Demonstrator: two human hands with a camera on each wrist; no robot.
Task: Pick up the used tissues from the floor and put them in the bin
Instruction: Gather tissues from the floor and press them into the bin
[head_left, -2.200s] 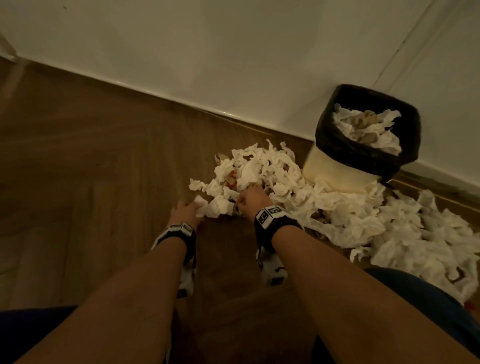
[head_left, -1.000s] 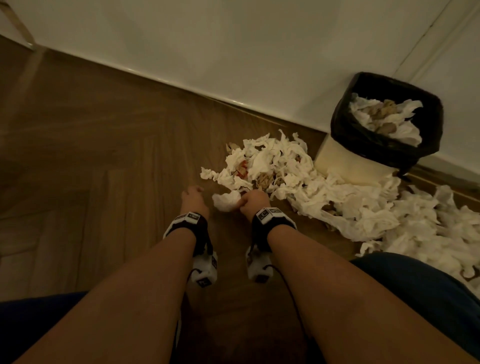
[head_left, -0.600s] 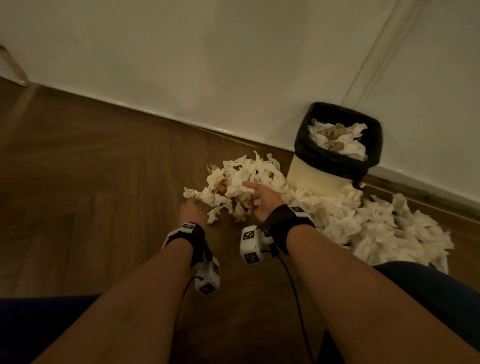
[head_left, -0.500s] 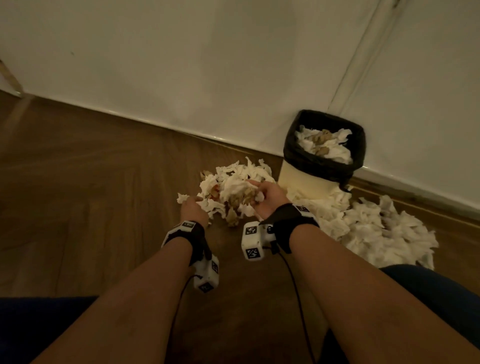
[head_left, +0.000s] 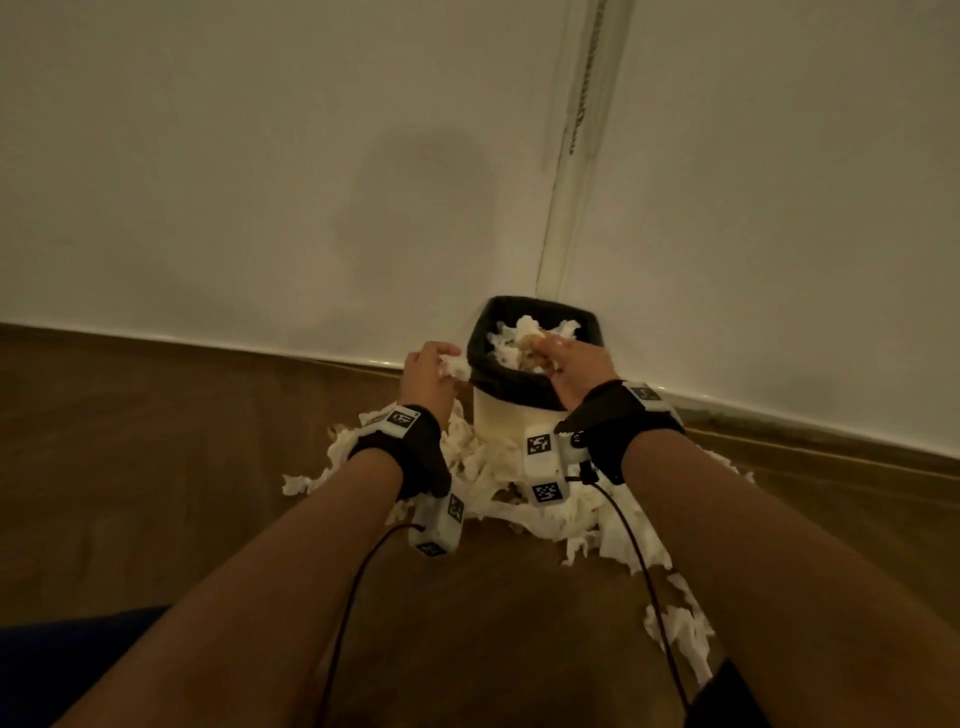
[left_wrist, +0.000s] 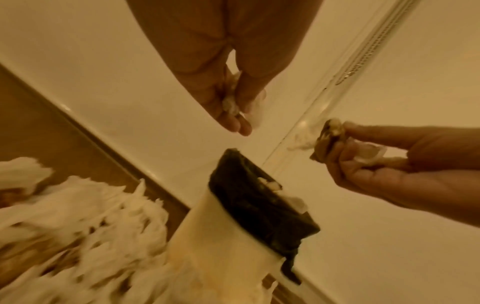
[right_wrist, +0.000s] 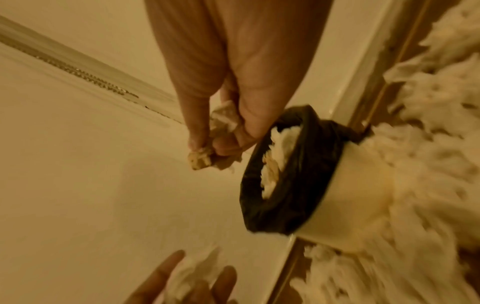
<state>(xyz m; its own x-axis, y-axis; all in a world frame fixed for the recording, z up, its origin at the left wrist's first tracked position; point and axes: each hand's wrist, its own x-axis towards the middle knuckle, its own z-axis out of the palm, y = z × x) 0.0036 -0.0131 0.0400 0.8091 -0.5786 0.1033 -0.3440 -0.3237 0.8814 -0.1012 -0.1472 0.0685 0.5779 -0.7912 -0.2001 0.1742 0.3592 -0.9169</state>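
The right hand (head_left: 571, 366) has its fingers (right_wrist: 197, 131) closed around a crumpled, brown-stained tissue wad (right_wrist: 201, 158), which pokes out past the fingertips. Straight below those fingers lies the mouth of the bin (head_left: 535, 384), ringed by its black liner and already heaped with white tissues, so the wad looks to need only a release to fall in. The left hand (head_left: 428, 379) grips a white tissue clump (head_left: 454, 366) between thumb and curled fingers (left_wrist: 233, 121); from these fingers the bin mouth lies off to the right and a little lower, the hand being just outside the near left rim. By that reckoning the right hand is the one placed to drop first, while the left hand must cross the rim before letting go. Further out, below both wrists, a broad pile of tissues (head_left: 519, 499) spreads over the floor (head_left: 182, 467) around the bin's foot, so much of the job is left.
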